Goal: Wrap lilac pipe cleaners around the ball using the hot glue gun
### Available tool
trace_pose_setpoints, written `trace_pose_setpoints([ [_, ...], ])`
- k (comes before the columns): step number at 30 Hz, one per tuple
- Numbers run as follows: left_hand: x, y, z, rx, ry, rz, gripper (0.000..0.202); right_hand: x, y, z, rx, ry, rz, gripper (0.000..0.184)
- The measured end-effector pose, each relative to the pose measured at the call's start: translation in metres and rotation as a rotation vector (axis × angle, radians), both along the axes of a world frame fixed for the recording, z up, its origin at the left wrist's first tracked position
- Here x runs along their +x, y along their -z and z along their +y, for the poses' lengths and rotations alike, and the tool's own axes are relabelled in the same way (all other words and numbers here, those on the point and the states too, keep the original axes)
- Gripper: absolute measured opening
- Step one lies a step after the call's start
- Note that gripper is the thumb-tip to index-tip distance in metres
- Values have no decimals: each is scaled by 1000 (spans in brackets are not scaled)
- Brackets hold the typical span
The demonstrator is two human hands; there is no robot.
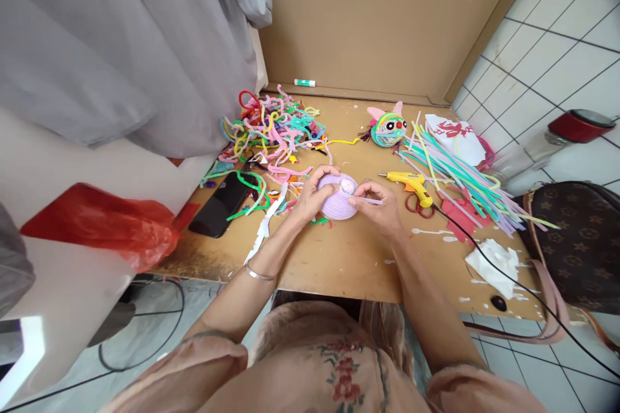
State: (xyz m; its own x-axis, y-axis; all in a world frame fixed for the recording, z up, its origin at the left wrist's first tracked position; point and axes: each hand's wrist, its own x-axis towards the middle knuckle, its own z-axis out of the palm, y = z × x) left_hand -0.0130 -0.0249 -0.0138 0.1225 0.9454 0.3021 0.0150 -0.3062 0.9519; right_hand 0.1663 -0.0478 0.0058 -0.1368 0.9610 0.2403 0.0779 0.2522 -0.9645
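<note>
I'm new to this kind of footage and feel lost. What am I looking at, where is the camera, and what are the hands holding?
There is no machine: a person's two bare hands, filmed by a camera on their head looking down. The left hand cups a lilac ball wound with fuzzy wire; the right hand pinches a lilac strand at its top. On the wooden table lie a tangle of coloured fuzzy wires, straight ones, a yellow glue gun, a finished ball with a face, and a black phone.
</note>
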Motion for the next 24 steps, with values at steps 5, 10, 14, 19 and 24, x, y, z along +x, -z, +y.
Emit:
trace_pose_setpoints([
  [5,1,0,0,23,-16,6,24,0,1,1,0,0,11,40],
  [10,2,0,0,50,-33,18,19,-1,0,1,8,8,28,41],
  [14,2,-1,0,47,-41,19,18,-2,-1,0,1,17,33,42],
  [19,2,-3,-1,44,-32,17,18,-2,-1,1,0,12,27,43],
  [24,2,-1,0,46,-36,19,18,-1,-1,1,-6,6,19,41],
])
